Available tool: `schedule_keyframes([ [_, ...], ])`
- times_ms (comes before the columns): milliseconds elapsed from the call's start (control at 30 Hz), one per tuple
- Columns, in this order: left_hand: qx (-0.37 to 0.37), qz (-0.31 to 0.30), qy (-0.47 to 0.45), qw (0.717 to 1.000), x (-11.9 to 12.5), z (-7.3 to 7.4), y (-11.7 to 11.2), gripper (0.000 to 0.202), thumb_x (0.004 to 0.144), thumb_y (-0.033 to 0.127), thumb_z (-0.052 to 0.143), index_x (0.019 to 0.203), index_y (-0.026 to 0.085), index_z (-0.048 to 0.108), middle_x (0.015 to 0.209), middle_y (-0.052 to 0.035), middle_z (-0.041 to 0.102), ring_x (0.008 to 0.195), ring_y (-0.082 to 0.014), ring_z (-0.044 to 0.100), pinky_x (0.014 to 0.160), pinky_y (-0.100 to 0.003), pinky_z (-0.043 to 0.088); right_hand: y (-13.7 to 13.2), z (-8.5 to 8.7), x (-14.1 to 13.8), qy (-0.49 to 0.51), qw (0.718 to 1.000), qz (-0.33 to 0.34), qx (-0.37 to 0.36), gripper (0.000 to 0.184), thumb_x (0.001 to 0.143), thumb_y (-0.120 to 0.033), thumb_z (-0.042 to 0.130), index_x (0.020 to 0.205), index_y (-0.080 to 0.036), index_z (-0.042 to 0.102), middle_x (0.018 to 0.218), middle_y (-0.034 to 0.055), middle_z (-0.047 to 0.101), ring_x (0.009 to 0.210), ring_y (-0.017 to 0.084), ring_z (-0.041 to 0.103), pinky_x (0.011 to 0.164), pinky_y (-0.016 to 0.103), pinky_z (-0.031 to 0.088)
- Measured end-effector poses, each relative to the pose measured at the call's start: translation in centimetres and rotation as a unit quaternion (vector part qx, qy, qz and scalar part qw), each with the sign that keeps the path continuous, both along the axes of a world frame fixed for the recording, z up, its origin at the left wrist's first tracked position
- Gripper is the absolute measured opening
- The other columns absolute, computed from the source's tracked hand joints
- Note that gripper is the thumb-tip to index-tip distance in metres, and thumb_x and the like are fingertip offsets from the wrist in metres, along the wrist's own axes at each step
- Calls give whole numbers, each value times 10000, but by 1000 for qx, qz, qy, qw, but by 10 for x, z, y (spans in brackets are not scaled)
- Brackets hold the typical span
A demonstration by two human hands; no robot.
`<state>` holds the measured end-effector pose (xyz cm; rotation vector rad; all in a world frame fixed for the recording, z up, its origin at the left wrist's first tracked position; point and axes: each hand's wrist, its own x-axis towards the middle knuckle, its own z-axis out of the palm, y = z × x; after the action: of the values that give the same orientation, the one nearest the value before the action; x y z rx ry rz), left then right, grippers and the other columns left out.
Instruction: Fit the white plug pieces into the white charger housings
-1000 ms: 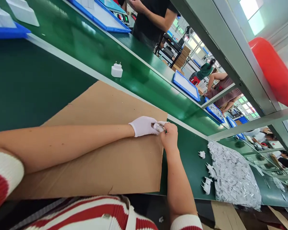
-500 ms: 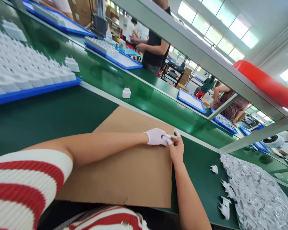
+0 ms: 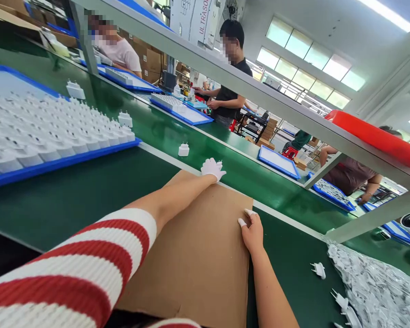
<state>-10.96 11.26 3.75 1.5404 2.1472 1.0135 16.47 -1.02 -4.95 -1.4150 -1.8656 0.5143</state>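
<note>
My left hand (image 3: 212, 168), in a white glove, reaches out over the far edge of the brown cardboard sheet (image 3: 198, 255) and grips a small white plug adapter whose prongs stick up beside the fingers. My right hand (image 3: 252, 230), bare with white finger cots on two fingertips, rests at the sheet's right edge with the fingers curled and nothing visible in them. Another white adapter (image 3: 183, 149) stands on the green conveyor belt (image 3: 205, 141) just beyond my left hand.
A blue tray (image 3: 54, 161) packed with white adapters lies at left. Loose adapters (image 3: 318, 269) and a heap of silvery bags (image 3: 379, 287) lie at right. Other blue trays and several people are across the belt. A metal rail and a red bin hang overhead.
My hands have parted: the left one moved away toward the belt with the adapter, the right stayed at the cardboard's edge. The view tilted up and left.
</note>
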Motion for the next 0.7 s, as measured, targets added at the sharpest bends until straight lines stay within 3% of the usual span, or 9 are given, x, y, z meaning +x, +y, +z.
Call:
schedule_keyframes([
  [67, 37, 35, 18, 999, 19, -9, -14, 838, 913, 458, 817, 1537, 29, 459, 1615, -356, 418, 1438, -426, 496, 1150, -482, 428, 0, 0, -2, 26, 1000, 2, 3, 453, 917, -379, 629, 1318, -203, 748, 1300, 143, 731, 1243, 298, 704, 1149, 463, 547],
  [100, 66, 8, 26, 997, 32, -15, -24, 795, 958, 458, 763, 1550, 23, 459, 1636, -344, 404, 1470, -432, 468, 1191, -495, 396, 0, 0, -3, 48, 999, 1, 2, 465, 921, -380, 618, 1330, -197, 740, 1298, 148, 736, 1216, 294, 715, 1127, 460, 560],
  [167, 113, -127, 30, 985, 64, -29, -49, 652, 1014, 453, 672, 1510, 48, 551, 1606, -290, 490, 1504, -416, 452, 1252, -508, 356, -2, 1, -4, 102, 995, -4, -7, 529, 919, -378, 603, 1405, -188, 692, 1315, 156, 745, 1171, 283, 736, 1084, 456, 583],
  [233, 126, -255, 8, 959, 93, -44, -75, 558, 977, 472, 711, 1433, 154, 660, 1563, -210, 582, 1485, -385, 501, 1275, -507, 380, -6, 4, -5, 148, 989, -4, -19, 627, 900, -363, 604, 1503, -194, 610, 1339, 155, 751, 1166, 277, 746, 1060, 453, 593],
  [333, 156, -384, -8, 910, 120, -61, -104, 439, 983, 479, 675, 1360, 258, 720, 1475, -141, 670, 1391, -347, 595, 1226, -510, 463, -11, 9, -4, 158, 987, -1, -22, 622, 852, -350, 611, 1457, -207, 638, 1353, 157, 750, 1224, 294, 733, 1071, 468, 581],
  [400, 155, -422, 3, 893, 124, -67, -111, 341, 1025, 432, 589, 1288, 280, 745, 1329, -123, 743, 1269, -336, 662, 1143, -545, 515, -13, 10, -2, 125, 992, -20, -12, 488, 801, -342, 618, 1254, -225, 755, 1375, 166, 733, 1299, 325, 696, 1108, 491, 553],
  [500, 147, -455, 56, 876, 119, -70, -107, 297, 1029, 353, 565, 1235, 268, 760, 1233, -118, 777, 1166, -340, 708, 1050, -571, 541, -12, 8, 3, 77, 996, -50, 2, 390, 711, -322, 611, 1034, -257, 819, 1385, 167, 716, 1379, 360, 637, 1159, 517, 512],
  [600, 156, -480, 125, 854, 112, -67, -99, 293, 1039, 417, 592, 1201, 246, 765, 1235, -117, 786, 1147, -327, 724, 981, -518, 561, -7, 0, 9, 64, 997, -37, -9, 474, 675, -327, 584, 1074, -262, 830, 1320, 158, 737, 1343, 356, 651, 1153, 509, 523],
  [700, 151, -481, 199, 841, 111, -63, -95, 370, 1099, 462, 489, 1163, 226, 767, 1216, -101, 794, 1071, -315, 744, 822, -478, 569, 0, -8, 18, 35, 999, -12, -31, 503, 702, -358, 562, 1114, -256, 832, 1275, 140, 748, 1287, 341, 680, 1135, 477, 543],
])
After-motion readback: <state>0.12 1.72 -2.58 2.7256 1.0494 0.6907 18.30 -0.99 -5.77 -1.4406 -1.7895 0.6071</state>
